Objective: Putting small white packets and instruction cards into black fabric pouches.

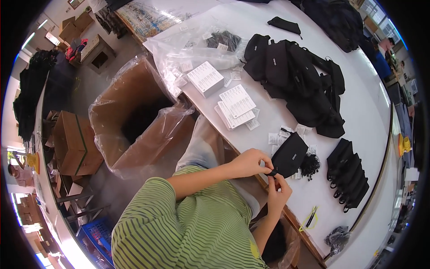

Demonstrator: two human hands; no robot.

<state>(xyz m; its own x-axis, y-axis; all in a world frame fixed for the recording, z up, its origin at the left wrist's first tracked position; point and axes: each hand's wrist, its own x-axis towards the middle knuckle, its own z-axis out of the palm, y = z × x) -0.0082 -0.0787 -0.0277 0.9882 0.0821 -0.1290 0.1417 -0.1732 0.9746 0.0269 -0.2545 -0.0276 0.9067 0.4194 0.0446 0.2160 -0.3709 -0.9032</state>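
A small black fabric pouch (290,156) lies at the table's near edge, its narrow end toward me. At that end my left hand (251,163) is closed in a pinch, fingertips on the pouch's corner. My right hand (279,190) pinches the same corner from the near side, its fingertips almost meeting the left ones. What lies between the fingertips is mostly hidden. Touching the pouch's right side is a tangled bunch of thin black cords (310,166). Several white printed tags (273,138) are spread under and around the pouch.
Stacks of white printed cards (205,80) stand left of a large heap of black pouches (295,80). A row of black pouches (348,172), yellow-handled snips (310,218) and crumpled plastic (337,237) lie to the right. A plastic-lined carton (121,103) stands beside the table at left.
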